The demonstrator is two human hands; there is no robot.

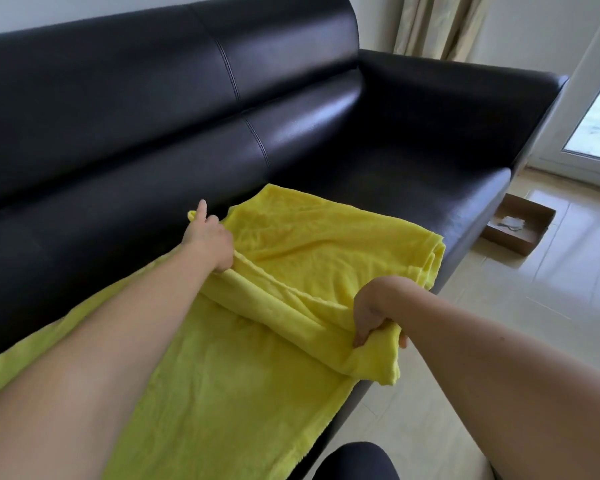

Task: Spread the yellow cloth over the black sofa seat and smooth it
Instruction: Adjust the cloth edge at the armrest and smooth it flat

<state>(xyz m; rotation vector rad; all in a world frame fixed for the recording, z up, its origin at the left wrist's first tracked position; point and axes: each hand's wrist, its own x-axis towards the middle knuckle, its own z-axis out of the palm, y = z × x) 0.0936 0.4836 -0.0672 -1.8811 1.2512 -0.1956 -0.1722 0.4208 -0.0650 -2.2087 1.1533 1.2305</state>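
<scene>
A yellow cloth [291, 244] lies partly folded on the black sofa seat [413, 181], with one layer stretching toward the lower left. My left hand [210, 242] grips a raised fold of the cloth near the backrest, its index finger pointing out. My right hand [374, 311] pinches the same fold at the seat's front edge, where a corner hangs over. Between my hands the fold forms a ridge above the flat lower layer. The right part of the seat is bare black leather.
The sofa's backrest [187, 98] and right armrest [465, 84] border the seat. A shallow cardboard box [520, 230] sits on the tiled floor [499, 323] past the armrest. A curtain [437, 26] and a glass door [596, 109] stand at the back right.
</scene>
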